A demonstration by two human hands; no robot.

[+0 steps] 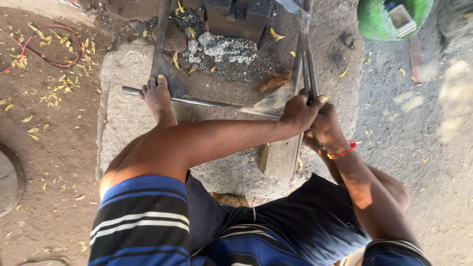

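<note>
I squat on a stone slab (128, 118). My left hand (298, 112) and my right hand (322, 125) sit close together, both closed around the handles of long iron tongs (304, 59) that run up toward a dark metal block (236, 17). A red thread band (343, 151) circles my right wrist. A long steel rod (207, 103) lies across the slab, and my bare foot (158, 98) rests on its left part. A wooden plank (283, 155) lies under my hands.
Ash and grey rubble (224, 47) lie near the block. A flat iron blade (165, 64) points away from my foot. A green container (391, 17) stands at the top right. A red wire (49, 49) curls over the dirt at the left. Yellow leaves are scattered about.
</note>
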